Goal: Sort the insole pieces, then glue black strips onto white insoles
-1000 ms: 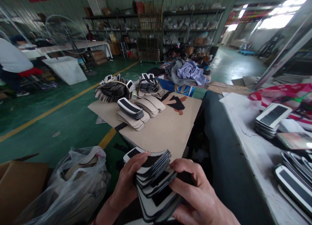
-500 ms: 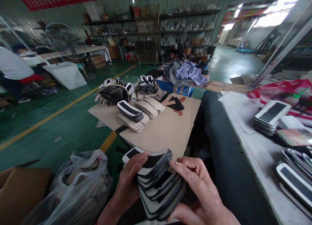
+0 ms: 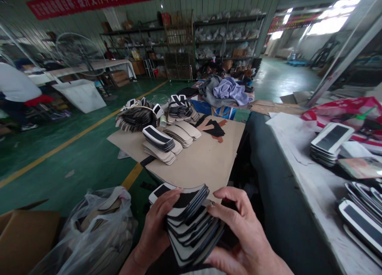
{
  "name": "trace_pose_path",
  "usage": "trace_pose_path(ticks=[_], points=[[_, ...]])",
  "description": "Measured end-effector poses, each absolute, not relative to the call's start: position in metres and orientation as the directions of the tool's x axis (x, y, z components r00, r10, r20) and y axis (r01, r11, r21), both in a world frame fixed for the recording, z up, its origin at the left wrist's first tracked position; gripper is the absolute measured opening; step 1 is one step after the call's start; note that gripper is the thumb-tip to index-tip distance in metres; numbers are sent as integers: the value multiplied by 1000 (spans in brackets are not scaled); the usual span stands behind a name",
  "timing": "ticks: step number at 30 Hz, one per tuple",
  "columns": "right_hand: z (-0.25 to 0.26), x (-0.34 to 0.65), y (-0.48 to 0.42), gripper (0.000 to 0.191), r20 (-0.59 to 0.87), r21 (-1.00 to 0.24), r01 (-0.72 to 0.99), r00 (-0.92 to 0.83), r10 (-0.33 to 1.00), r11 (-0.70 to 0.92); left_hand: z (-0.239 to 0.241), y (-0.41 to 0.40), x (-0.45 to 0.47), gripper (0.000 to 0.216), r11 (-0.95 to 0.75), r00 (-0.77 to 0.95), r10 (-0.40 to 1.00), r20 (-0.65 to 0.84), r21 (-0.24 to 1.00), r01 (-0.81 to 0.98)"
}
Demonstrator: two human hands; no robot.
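Note:
Both hands hold one fanned stack of flat black-and-white shoe pieces [image 3: 188,219] low in the middle of the view. My left hand [image 3: 156,229] grips its left side, thumb lying across the top piece. My right hand [image 3: 241,235] clasps the right side, fingers curled over the edges. Beyond the stack lies a brown cardboard sheet [image 3: 205,159] bearing more piles of similar pieces [image 3: 159,142].
A clear plastic bag of scraps [image 3: 95,227] and a cardboard box [image 3: 20,235] sit at lower left. A white worktable [image 3: 301,167] on the right carries further stacks [image 3: 331,142]. A person in a white top [image 3: 14,88] stands far left. Shelves [image 3: 209,40] line the back wall.
The stack has been squared slightly and my right fingers have shifted along its edge. The camera has tilted a little, so the scene sits lower than before.

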State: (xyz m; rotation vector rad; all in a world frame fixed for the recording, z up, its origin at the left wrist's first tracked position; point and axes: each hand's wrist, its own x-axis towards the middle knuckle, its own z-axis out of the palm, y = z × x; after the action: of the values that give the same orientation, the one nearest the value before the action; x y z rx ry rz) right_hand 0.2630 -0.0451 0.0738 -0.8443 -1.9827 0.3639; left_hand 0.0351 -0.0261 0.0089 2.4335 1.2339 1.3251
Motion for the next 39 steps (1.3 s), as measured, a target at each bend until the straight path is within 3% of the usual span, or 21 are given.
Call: trace_pose_path(ticks=[9,18,22,34,39], points=[[77,267,-38,48,614,-549,395,-407,676,737,9,-26,35,35,-666,315,677,665,372,646],[69,267,-42,73,628,-622,345,-315,711,703,6,-26,36,37,-672,330,675,660,364,645],[66,268,-40,81,588,-609,380,-373,717,697,2,-25,36,38,-678,316,668,674,376,631],[59,268,-41,74,620,-595,364,-359,697,717,0,-24,37,39,-653,320,703,635,397,646],[59,266,-41,68,588,-649,324,-361,724,689,4,-24,39,39,-660,327,691,645,379,648]])
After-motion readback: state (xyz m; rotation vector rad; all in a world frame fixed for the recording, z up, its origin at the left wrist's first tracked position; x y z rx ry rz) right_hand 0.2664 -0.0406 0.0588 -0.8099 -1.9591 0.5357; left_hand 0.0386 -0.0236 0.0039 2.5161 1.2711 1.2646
